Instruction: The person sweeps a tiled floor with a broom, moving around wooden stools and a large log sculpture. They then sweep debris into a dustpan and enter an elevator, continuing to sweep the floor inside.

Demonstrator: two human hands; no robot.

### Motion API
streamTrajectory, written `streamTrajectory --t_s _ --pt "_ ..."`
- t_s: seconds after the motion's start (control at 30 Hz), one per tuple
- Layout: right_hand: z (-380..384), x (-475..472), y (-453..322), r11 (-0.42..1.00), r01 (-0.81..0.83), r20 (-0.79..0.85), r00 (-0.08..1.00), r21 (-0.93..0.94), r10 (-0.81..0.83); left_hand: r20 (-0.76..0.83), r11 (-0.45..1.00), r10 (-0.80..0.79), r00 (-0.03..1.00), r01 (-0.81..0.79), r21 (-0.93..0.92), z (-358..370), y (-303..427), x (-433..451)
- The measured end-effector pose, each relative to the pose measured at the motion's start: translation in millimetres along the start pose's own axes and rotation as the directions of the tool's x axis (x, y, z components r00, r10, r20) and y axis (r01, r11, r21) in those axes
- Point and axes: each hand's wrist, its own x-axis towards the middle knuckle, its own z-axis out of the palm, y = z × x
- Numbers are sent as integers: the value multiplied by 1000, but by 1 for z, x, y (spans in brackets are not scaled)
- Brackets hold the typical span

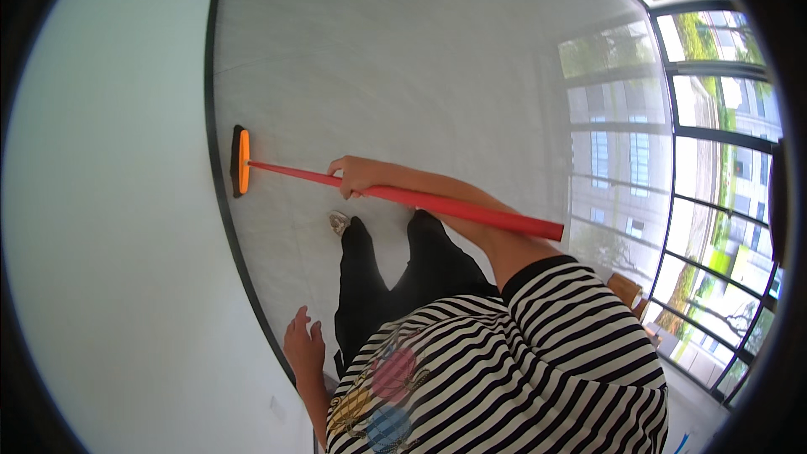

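Note:
My right hand (355, 175) is closed around the red handle (454, 205) of a broom, partway down its length. The handle slants across the view, and its top end lies over my right forearm. At its far end is an orange broom head (244, 162) with dark bristles (236, 162). These bristles face the wall and sit close to the dark baseboard; whether they touch it I cannot tell. My left hand (305, 340) hangs near the wall by my left side, fingers apart, holding nothing.
A white wall (126, 170) with a dark baseboard (210, 94) runs along the left. Smooth grey floor (403, 63) reflects the black-framed windows (719, 145) on the right. My shoe (338, 222) stands below the broom handle. A brown object (625, 290) is partly hidden beyond my right sleeve.

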Motion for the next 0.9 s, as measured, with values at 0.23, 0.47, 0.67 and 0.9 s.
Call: streamTrajectory --t_s 0.23,0.47,0.67,0.9 --pt "-95 -163 89 982 -171 -169 969 77 182 29 962 257 966 -259 87 59 6 -3" --pt "-143 -363 178 845 -402 -504 680 352 533 172 920 377 910 -390 49 58 122 30" --pt "-120 -427 171 825 -519 -667 536 222 517 289 893 383 877 -432 126 54 109 44" --pt "-21 -377 125 903 -194 -502 777 385 380 115 740 648 753 -659 135 47 88 55"
